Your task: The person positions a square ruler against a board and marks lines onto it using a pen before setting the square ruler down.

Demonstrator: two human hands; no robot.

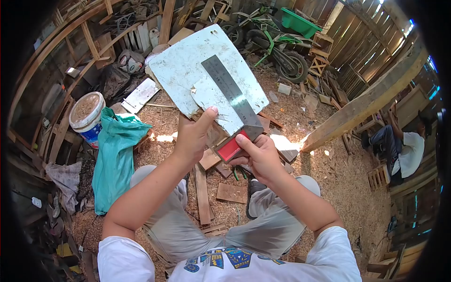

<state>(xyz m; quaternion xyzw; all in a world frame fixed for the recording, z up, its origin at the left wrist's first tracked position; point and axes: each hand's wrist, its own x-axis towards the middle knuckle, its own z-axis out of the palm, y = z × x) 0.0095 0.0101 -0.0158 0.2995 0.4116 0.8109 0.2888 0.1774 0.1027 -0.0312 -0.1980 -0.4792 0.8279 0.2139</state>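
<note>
Try square (232, 96) partly hides pale board (183, 68) above wood scraps (232, 192).

Teal sack (115, 164) beside a white bucket (88, 113), green tub (299, 23) near a wheel (291, 67)

Someone sits with a steel square (227, 89) laid across a worn white board (188, 63).
The left hand (193, 136) grips the board's lower edge, thumb on its face; the right hand (260, 157) holds the square by its red-faced stock (230, 148); below I see wood offcuts (232, 192) on the shaving-strewn floor (343, 202); a green sack (115, 162) slumps beside a bucket (87, 110); a green-framed motorbike (271, 46) stands beyond; another person (409, 152) sits off to the right.
</note>
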